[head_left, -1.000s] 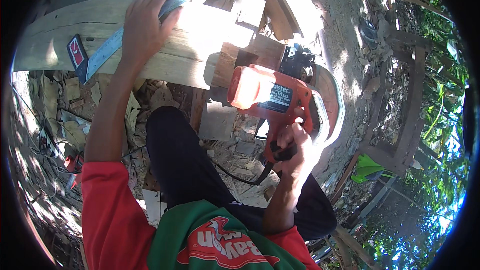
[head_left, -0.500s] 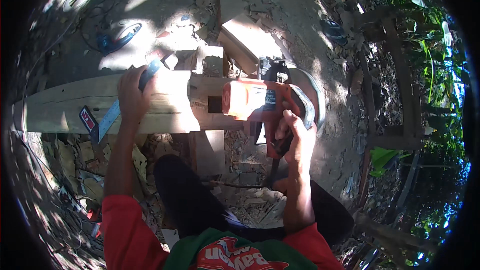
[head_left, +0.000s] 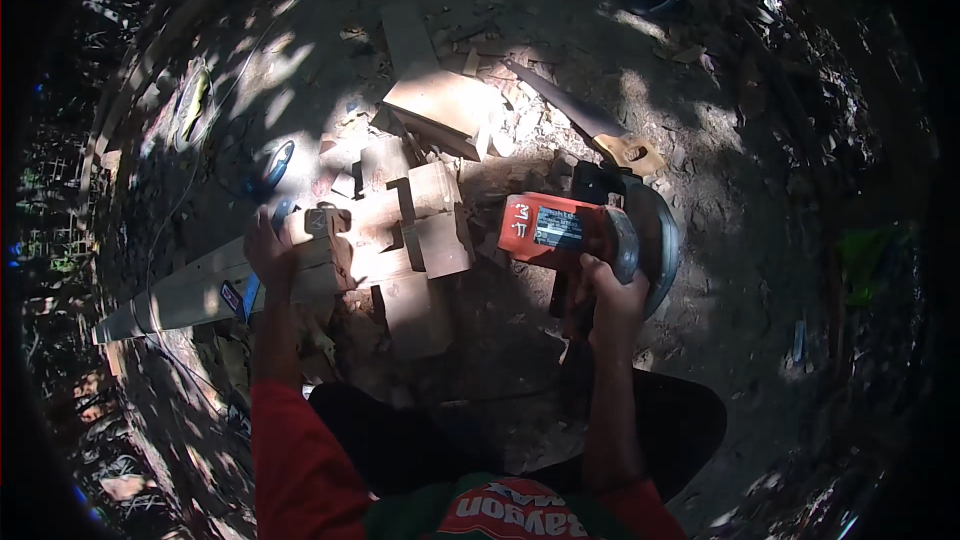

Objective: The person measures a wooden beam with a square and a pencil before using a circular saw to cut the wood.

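The circular saw [head_left: 560,230] was off to the right of the long plank [head_left: 190,290], well apart from it, the blunt end of its motor housing facing back toward the wood. The right hand [head_left: 612,290] was wrapped round its handle, thumb uppermost, the fingers mostly hidden beneath. The housing was orange-red with a dark label and pale markings, and a round greyish guard [head_left: 668,245] showed on the side away from the plank. Whether its base touched the ground could not be told. The left hand [head_left: 268,250] was partly curled over the plank, a bluish piece [head_left: 283,211] at its fingertips; shadow hid how firmly it gripped. A square [head_left: 233,297] with a red-marked stock lay on the plank just beside that hand. Notched timber [head_left: 435,225] stood at the plank's right end.
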`<state>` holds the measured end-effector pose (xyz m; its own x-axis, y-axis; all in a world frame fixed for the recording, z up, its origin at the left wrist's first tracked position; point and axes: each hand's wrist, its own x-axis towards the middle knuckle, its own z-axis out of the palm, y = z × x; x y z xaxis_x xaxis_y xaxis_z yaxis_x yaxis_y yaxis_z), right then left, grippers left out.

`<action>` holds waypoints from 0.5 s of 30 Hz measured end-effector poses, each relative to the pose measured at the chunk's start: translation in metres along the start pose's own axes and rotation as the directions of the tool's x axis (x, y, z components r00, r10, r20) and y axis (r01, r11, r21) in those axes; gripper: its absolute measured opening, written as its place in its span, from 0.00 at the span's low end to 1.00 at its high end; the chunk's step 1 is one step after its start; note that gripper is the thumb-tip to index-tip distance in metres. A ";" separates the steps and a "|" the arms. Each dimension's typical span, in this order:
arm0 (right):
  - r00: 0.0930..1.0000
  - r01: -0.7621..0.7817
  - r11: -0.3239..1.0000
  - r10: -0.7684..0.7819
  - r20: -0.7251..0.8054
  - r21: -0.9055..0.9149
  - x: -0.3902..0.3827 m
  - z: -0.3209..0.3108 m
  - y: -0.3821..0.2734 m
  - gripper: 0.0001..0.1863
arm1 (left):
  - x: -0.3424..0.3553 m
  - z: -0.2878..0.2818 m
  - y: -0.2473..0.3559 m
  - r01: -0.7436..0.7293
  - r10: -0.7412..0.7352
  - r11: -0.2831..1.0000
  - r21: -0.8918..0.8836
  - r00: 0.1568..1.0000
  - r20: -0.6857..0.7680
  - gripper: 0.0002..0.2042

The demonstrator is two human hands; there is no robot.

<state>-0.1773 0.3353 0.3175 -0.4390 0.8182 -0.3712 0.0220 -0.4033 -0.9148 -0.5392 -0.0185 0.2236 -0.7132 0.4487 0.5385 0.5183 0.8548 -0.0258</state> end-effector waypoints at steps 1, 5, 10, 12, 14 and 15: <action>0.999 0.031 0.999 -0.030 -0.015 0.025 0.001 -0.005 0.001 0.06 | 0.007 -0.002 0.021 -0.024 0.022 0.999 -0.046 0.999 -0.035 0.22; 0.998 -0.051 0.998 0.052 -0.032 0.028 -0.007 -0.024 -0.014 0.07 | 0.039 -0.020 0.149 -0.128 0.258 0.922 -0.366 0.906 0.335 0.22; 0.967 -0.254 0.967 0.255 -0.023 0.025 -0.027 -0.026 -0.042 0.09 | 0.061 -0.037 0.256 -0.459 0.565 0.823 -0.334 0.612 0.553 0.17; 0.958 -0.283 0.959 0.283 -0.037 0.014 -0.030 -0.031 -0.044 0.10 | 0.066 -0.052 0.260 -0.353 0.638 0.768 -0.534 0.480 0.601 0.21; 0.947 -0.316 0.949 0.314 -0.069 -0.010 -0.034 -0.041 -0.048 0.12 | 0.045 -0.076 0.251 0.076 0.308 0.876 -0.476 0.670 0.675 0.19; 0.942 -0.326 0.945 0.324 -0.084 -0.013 -0.036 -0.041 -0.054 0.12 | 0.026 -0.092 0.233 0.203 0.199 0.881 -0.427 0.659 0.725 0.18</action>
<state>-0.1257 0.3439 0.3736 -0.3313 0.6744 -0.6598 0.1757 -0.6430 -0.7454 -0.3935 0.1687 0.3094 -0.7089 0.6552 -0.2612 0.5131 0.7331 0.4465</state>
